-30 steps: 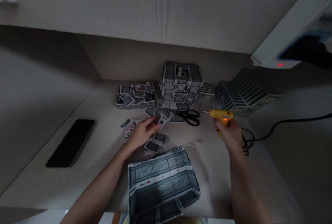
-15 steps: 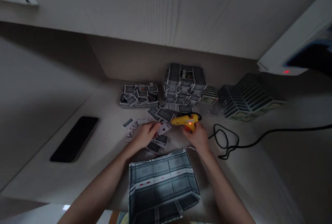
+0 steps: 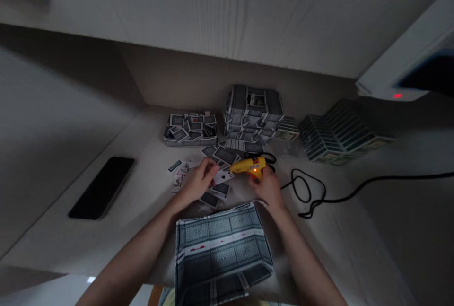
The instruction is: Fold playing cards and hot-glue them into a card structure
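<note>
My left hand (image 3: 200, 179) pinches the left end of a white playing card (image 3: 223, 176), which is face up. The yellow glue gun (image 3: 248, 166), with an orange light lit on its side, is gripped in my right hand (image 3: 268, 187). Its nozzle points left and lies over the card's upper edge; whether they touch I cannot tell. Below both hands stands an open box made of patterned cards (image 3: 223, 235), near the desk's front edge. Loose face-down cards (image 3: 226, 155) lie just beyond the hands, and more (image 3: 210, 199) lie beneath the held card.
A card-filled tray (image 3: 191, 141) and a tall card-built box (image 3: 253, 107) stand at the back. Stepped stacks of cards (image 3: 340, 131) are at the right. A black phone (image 3: 102, 187) lies at the left, a looped black cable (image 3: 312, 200) at the right.
The glue gun has moved slightly left, its nozzle now over the held card. My left fingers have shifted a little, and the card lies flatter.
</note>
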Motion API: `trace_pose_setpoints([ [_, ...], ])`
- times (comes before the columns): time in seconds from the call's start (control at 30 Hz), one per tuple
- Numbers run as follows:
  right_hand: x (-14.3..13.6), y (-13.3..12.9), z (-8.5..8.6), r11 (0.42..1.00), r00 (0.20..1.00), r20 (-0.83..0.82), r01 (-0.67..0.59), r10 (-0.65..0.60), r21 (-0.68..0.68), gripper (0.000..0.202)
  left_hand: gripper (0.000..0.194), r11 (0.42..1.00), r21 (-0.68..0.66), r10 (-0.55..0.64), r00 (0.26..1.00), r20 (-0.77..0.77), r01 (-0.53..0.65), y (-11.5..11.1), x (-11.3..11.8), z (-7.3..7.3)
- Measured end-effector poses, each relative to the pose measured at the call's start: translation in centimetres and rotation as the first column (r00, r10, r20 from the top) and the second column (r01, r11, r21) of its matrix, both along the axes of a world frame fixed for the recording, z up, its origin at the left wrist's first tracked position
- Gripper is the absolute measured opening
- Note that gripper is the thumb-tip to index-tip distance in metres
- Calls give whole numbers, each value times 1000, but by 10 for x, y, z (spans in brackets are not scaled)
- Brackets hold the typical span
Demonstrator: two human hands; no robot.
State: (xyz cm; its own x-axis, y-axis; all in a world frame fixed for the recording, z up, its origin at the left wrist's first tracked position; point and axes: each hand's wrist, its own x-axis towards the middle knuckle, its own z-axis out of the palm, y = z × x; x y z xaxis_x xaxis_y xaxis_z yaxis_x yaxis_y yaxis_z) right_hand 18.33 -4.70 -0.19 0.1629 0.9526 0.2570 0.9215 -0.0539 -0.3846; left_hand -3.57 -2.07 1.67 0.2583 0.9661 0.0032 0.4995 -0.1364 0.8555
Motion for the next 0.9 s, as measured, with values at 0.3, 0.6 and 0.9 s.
trace_pose_setpoints([
  [0.3, -2, -2, -1, 998, 1000, -8, 16, -15, 56, 39, 31, 1000, 4, -25, 1000, -11, 25, -1, 1, 3],
  [0.6, 1, -4, -5, 1000, 1000, -7, -7, 8, 18, 13, 29, 999, -11, -51, 998, 36, 52, -1, 1, 2],
  [0.9, 3, -5, -6, 999, 999, -9, -45, 45, -25, 9, 32, 999, -35, -37, 999, 21, 38, 0, 1, 2],
])
